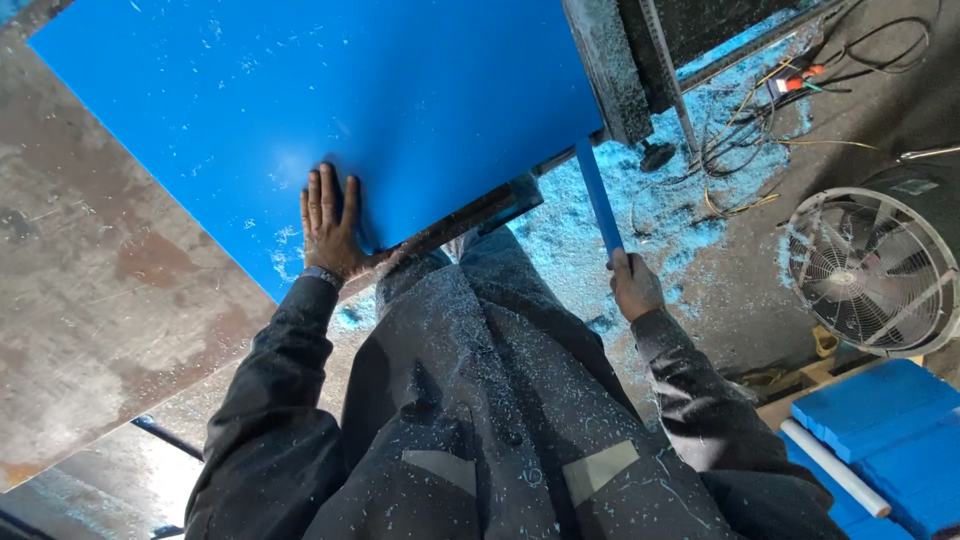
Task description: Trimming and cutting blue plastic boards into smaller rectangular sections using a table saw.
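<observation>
Dusty jacket (500, 420); fan (872, 268) right; cables (760, 130) beyond.

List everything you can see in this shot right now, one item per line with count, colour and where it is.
Sheet: one, blue, flat on the metal table, upper centre.
Metal table: one, rusty grey, left side.
Strip: one, narrow, blue, hanging off the sheet's right edge.
Shavings: many, pale blue, scattered on the floor right of the table.
Fan: one, grey wire cage, right edge on the floor.
Cables: a tangle, dark and yellow, upper right floor.
Blocks: a stack, blue, lower right corner.
Tube: one, white, lying across the blocks.
Left hand: flat, fingers spread on the sheet's near edge.
Right hand: closed around the strip's lower end.
</observation>
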